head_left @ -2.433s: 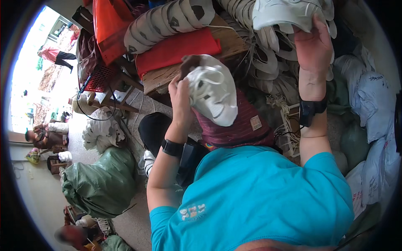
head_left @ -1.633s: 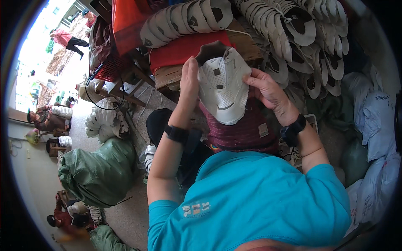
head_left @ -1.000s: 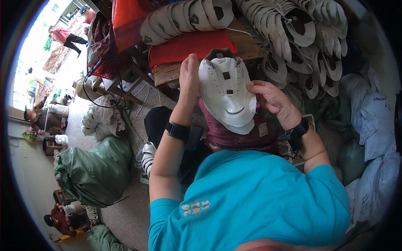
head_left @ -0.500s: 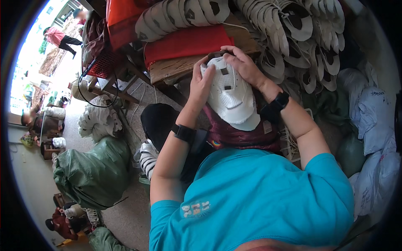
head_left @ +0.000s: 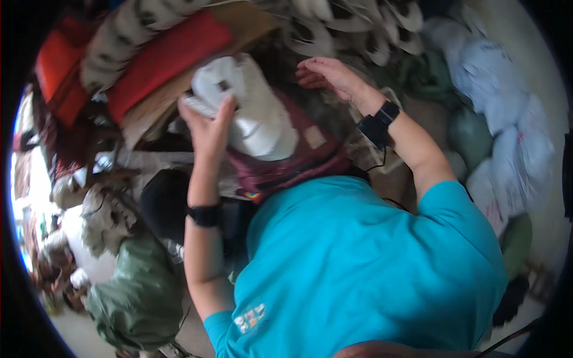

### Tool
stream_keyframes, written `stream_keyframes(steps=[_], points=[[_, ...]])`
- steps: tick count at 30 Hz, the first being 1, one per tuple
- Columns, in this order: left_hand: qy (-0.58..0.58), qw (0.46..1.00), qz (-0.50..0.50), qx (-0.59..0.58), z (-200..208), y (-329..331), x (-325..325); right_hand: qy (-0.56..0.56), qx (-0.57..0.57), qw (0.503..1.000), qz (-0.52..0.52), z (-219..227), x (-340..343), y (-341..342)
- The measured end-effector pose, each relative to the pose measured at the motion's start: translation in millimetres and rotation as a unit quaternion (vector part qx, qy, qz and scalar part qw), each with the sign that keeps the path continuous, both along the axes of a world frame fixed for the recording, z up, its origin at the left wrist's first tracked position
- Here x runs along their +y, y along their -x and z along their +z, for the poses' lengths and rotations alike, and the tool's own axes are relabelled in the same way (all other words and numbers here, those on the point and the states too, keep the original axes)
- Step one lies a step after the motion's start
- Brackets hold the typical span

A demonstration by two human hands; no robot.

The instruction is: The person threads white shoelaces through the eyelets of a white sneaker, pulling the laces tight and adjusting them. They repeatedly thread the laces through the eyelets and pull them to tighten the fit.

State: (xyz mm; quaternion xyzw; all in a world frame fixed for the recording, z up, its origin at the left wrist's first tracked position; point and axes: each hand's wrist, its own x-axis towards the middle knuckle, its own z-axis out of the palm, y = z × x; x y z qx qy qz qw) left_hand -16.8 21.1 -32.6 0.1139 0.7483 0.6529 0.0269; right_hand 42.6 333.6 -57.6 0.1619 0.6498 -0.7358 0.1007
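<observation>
My left hand [head_left: 206,128] grips a white shoe upper [head_left: 262,128] by its left side, the thumb lying over its top. The upper rests above the maroon cloth [head_left: 292,167] across my lap, its rounded toe end toward me. My right hand [head_left: 334,77] is off the upper, to its right, with fingers loosely bent and nothing seen in them. It hovers near the stacked off-white shoe uppers [head_left: 358,36] at the far right. Motion blurs the picture somewhat.
A wooden table [head_left: 143,122] at the far left bears a red cloth [head_left: 173,62] and a long row of nested uppers [head_left: 131,39]. A full green sack [head_left: 134,292] stands on the floor at left. Pale, stuffed bags [head_left: 507,113] line the right side.
My right hand has let go of the white shoe upper and moved away from it. The left hand keeps hold of it. The whole view has turned toward the right.
</observation>
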Motion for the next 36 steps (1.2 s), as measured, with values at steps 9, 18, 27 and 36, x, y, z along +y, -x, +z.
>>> stream_keyframes(steps=[9,18,27,36], points=[[0.131,0.991,-0.007,0.012,6,-25,7,-0.349,-0.264,0.897,-0.067,-189,130,-152],[0.134,0.991,-0.025,-0.014,6,-25,1,-0.52,-0.237,0.809,0.142,-190,117,-160],[0.328,0.89,0.069,0.308,54,-40,16,-0.643,0.15,0.748,0.074,-69,92,-93],[-0.165,0.937,-0.295,-0.092,99,-49,42,-0.072,0.29,0.945,0.13,126,-52,-41]])
